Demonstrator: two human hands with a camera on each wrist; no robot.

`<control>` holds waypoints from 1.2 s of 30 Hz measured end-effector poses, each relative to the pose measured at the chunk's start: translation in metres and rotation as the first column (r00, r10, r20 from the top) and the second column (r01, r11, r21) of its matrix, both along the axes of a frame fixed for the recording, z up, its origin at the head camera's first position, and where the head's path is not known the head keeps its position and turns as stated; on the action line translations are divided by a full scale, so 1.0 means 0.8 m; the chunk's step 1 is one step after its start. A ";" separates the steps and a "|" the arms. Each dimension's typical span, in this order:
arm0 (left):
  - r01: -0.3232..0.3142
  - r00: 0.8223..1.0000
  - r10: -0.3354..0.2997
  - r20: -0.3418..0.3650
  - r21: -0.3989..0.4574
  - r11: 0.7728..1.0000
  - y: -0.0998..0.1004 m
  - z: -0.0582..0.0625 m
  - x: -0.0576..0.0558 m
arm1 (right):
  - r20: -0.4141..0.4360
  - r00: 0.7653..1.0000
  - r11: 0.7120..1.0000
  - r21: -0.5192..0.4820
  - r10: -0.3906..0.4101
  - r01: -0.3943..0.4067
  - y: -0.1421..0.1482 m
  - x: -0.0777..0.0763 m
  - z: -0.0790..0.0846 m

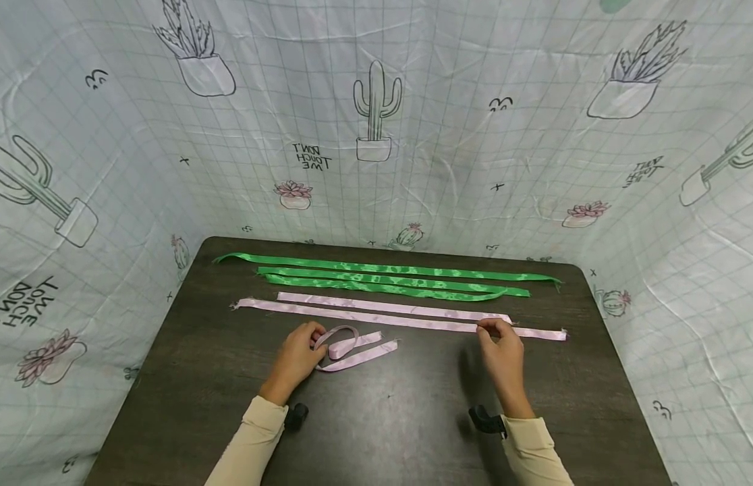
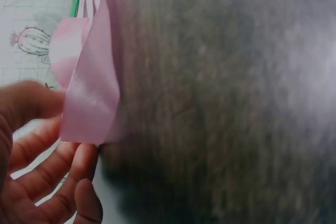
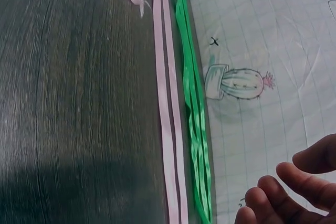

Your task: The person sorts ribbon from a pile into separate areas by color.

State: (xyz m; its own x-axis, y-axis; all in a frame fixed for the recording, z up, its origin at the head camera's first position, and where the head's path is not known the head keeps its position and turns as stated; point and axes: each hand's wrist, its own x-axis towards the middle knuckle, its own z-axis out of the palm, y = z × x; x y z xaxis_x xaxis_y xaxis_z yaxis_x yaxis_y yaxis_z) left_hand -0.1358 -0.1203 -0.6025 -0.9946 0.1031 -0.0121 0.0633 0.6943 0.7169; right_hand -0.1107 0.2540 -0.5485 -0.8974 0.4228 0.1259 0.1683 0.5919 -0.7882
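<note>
A loosely looped pink satin ribbon [image 1: 359, 356] lies left of the table's middle, its two ends pointing right. My left hand [image 1: 296, 359] pinches its bend between thumb and fingers; the left wrist view shows the ribbon [image 2: 92, 98] standing on edge there. Over the right part of the long pink ribbon [image 1: 413, 324], my right hand [image 1: 503, 351] hovers. In the right wrist view the right hand's fingers [image 3: 278, 198] are loosely bent, with nothing seen between them and the thumb. Another straight pink ribbon [image 1: 382, 307] lies just behind the long one.
Several green satin ribbons, among them the rearmost green ribbon [image 1: 382, 268], stretch side by side near the back edge of the dark wooden table [image 1: 388, 432]. A white cloth [image 1: 443, 169] printed with cacti hangs behind and along both sides.
</note>
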 end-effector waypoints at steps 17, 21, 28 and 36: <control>0.006 1.000 -0.004 -0.020 0.080 0.997 0.003 0.007 -0.005 | -0.035 0.998 0.997 -0.039 0.059 -0.061 -0.023 0.003 0.001; 0.051 0.999 -0.048 -0.025 0.142 0.989 0.007 0.032 -0.008 | -0.054 0.994 0.994 -0.052 0.091 -0.094 -0.028 0.001 0.005; 0.091 0.995 -0.082 -0.053 0.212 0.973 0.015 0.074 -0.015 | -0.070 0.984 0.981 -0.088 0.165 -0.171 -0.042 -0.005 0.015; 0.120 0.992 -0.103 -0.080 0.261 0.958 0.023 0.102 -0.012 | -0.047 0.955 0.943 -0.154 0.292 -0.296 -0.065 -0.012 0.024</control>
